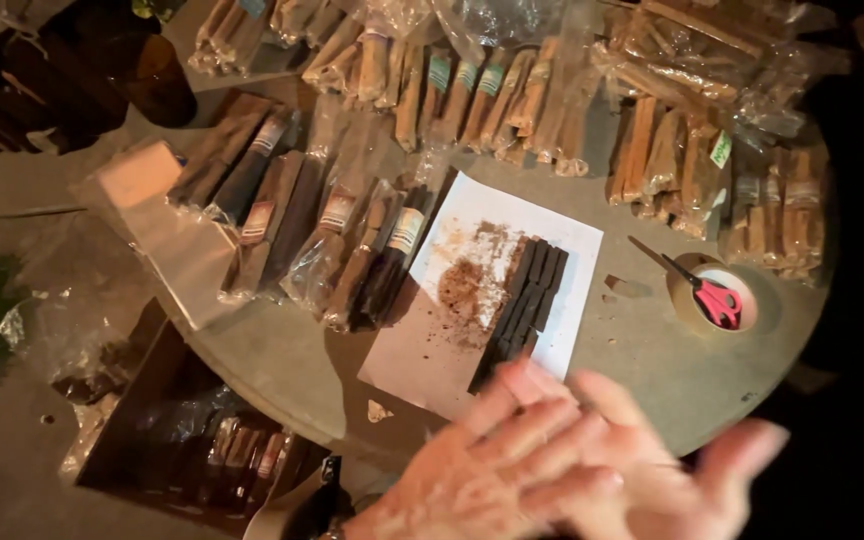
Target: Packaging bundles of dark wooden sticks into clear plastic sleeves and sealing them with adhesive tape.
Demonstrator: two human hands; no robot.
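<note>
My left hand (472, 465) and my right hand (672, 480) are together at the near edge of a round table (282, 360), palms touching or overlapping, fingers spread and blurred, holding nothing. Just beyond the fingertips a white paper sheet (497, 215) lies on the table. On it rest a row of dark brown sticks (527, 295) side by side, with brown crumbs (462, 290) scattered to their left.
Clear plastic bags of dark sticks (302, 220) lie left of the paper; bags of light tan sticks (512, 90) fill the back and right. Red-handled scissors (707, 295) rest on a tape roll (687, 300). A box of packed sticks (202, 445) sits below left.
</note>
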